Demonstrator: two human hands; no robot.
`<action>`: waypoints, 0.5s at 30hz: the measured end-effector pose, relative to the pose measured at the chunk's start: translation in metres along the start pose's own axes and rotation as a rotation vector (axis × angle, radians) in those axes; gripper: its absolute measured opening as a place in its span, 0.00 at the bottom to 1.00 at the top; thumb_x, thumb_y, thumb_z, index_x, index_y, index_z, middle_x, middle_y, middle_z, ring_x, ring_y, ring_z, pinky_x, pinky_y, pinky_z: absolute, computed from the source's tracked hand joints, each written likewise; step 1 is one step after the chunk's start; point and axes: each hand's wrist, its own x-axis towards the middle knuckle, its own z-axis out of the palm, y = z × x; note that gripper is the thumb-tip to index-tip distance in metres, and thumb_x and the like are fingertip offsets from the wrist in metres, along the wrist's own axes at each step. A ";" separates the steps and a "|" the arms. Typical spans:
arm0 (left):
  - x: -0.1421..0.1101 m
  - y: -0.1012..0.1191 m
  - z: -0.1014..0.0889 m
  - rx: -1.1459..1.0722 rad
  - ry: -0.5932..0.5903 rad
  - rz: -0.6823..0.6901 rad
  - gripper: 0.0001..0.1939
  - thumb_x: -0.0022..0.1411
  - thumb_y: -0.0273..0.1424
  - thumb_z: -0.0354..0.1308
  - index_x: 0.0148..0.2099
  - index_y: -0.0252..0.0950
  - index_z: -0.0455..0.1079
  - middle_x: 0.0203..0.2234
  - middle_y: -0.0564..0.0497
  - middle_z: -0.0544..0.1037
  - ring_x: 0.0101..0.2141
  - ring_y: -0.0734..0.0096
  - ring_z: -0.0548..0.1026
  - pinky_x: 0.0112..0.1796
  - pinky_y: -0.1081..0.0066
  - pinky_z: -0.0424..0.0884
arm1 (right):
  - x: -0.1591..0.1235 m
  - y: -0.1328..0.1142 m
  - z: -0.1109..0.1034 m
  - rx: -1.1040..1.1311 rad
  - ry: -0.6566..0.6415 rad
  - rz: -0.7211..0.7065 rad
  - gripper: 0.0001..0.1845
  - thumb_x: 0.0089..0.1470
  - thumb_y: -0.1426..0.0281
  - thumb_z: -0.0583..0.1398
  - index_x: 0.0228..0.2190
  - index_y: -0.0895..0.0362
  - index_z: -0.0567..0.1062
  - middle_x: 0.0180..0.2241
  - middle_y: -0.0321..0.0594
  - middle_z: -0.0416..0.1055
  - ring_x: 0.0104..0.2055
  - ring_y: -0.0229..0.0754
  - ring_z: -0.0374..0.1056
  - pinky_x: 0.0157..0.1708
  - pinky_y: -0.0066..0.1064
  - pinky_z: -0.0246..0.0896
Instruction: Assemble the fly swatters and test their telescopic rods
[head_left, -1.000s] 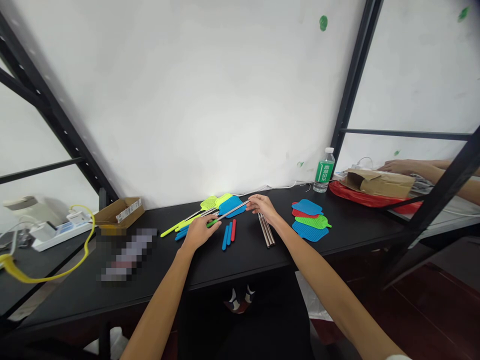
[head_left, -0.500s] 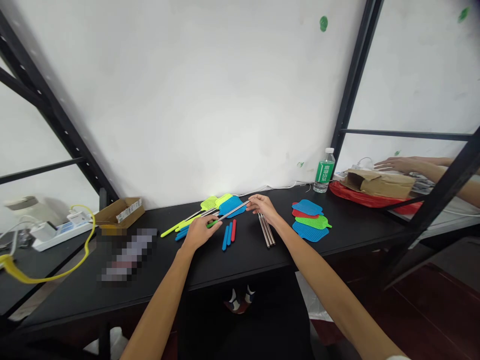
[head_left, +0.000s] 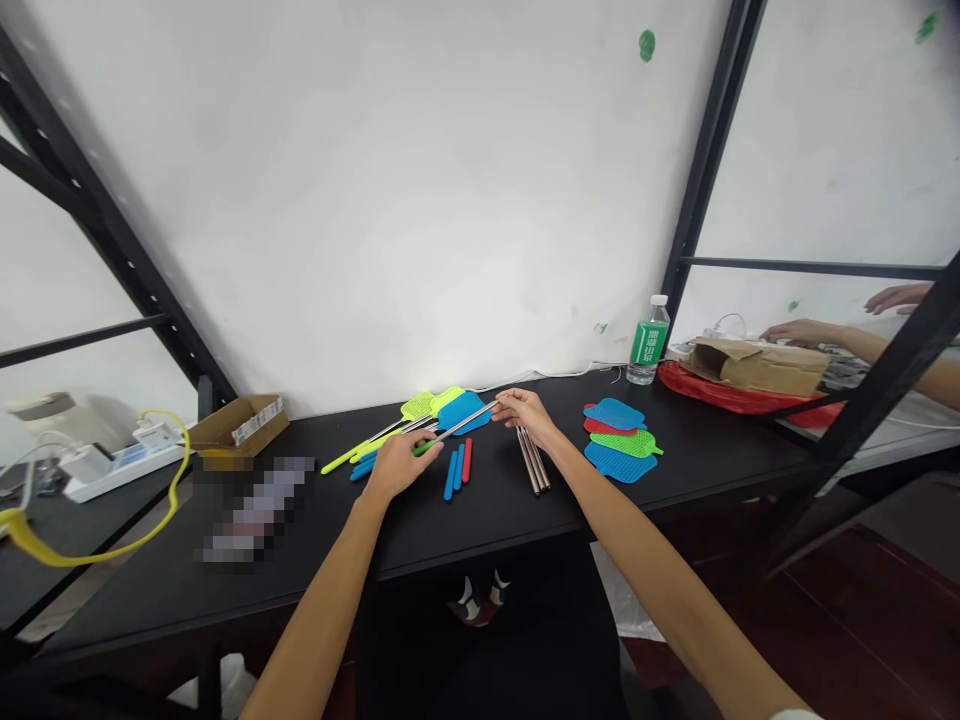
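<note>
- Currently, from where I stand, the left hand [head_left: 397, 465] is closed around a green handle [head_left: 425, 447], with much of the grip hidden under its fingers.
- The right hand [head_left: 525, 415] pinches the far end of a thin metal rod [head_left: 465, 420] between its fingertips; the rod slants up from the green handle, above the black table [head_left: 420, 540].
- Between the person's forearms, 2 blue handles [head_left: 454, 474] and 1 red handle [head_left: 467, 460] lie side by side on the tabletop.
- Just beside the right wrist, a small bundle of loose rods [head_left: 533, 465] points toward the table's front edge.
- Over to the right there is an overlapping pile of 4 mesh heads [head_left: 621, 465]: 2 blue, 1 red and 1 green.
- Behind and to the left of the left hand I see a group of fly swatters [head_left: 360, 450], with yellow and blue handles, and yellow and blue heads near the wall.
- A water bottle [head_left: 649, 342] stands upright by the rack post, and an open cardboard box [head_left: 244, 430] sits at the left.
- Past the post, at far right, another person's hands [head_left: 802, 332] reach over a brown paper package [head_left: 757, 366] that rests on red plastic [head_left: 686, 385].
</note>
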 end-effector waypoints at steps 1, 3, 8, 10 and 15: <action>0.000 0.000 0.000 0.003 0.000 0.000 0.21 0.62 0.50 0.51 0.40 0.40 0.77 0.32 0.52 0.80 0.30 0.66 0.74 0.32 0.70 0.65 | 0.000 0.000 0.000 -0.001 -0.002 -0.001 0.11 0.51 0.62 0.63 0.32 0.57 0.74 0.30 0.41 0.78 0.30 0.40 0.76 0.21 0.22 0.62; 0.000 0.001 0.000 0.005 0.005 0.002 0.21 0.62 0.49 0.51 0.40 0.40 0.77 0.32 0.52 0.80 0.30 0.66 0.74 0.32 0.70 0.65 | 0.000 0.000 0.000 -0.004 -0.003 -0.001 0.11 0.51 0.61 0.63 0.31 0.57 0.74 0.30 0.42 0.78 0.30 0.40 0.76 0.21 0.22 0.63; 0.000 0.001 0.000 -0.009 0.004 -0.004 0.22 0.62 0.49 0.51 0.40 0.40 0.77 0.33 0.50 0.81 0.31 0.65 0.75 0.34 0.69 0.66 | -0.001 -0.001 0.001 -0.011 0.003 0.006 0.12 0.51 0.60 0.64 0.31 0.56 0.74 0.30 0.41 0.78 0.29 0.39 0.75 0.22 0.22 0.63; -0.001 0.002 0.000 -0.013 0.002 -0.004 0.22 0.62 0.49 0.51 0.40 0.39 0.77 0.32 0.50 0.81 0.31 0.64 0.75 0.34 0.68 0.67 | -0.001 -0.001 0.000 -0.015 0.001 0.007 0.12 0.51 0.60 0.64 0.31 0.57 0.74 0.30 0.41 0.78 0.29 0.38 0.75 0.22 0.22 0.62; -0.001 0.002 -0.001 -0.006 0.002 0.005 0.21 0.62 0.49 0.51 0.41 0.39 0.77 0.33 0.50 0.81 0.32 0.64 0.75 0.35 0.68 0.67 | 0.000 0.002 -0.001 -0.035 0.006 0.000 0.13 0.51 0.59 0.64 0.31 0.57 0.75 0.30 0.41 0.78 0.29 0.38 0.75 0.22 0.22 0.62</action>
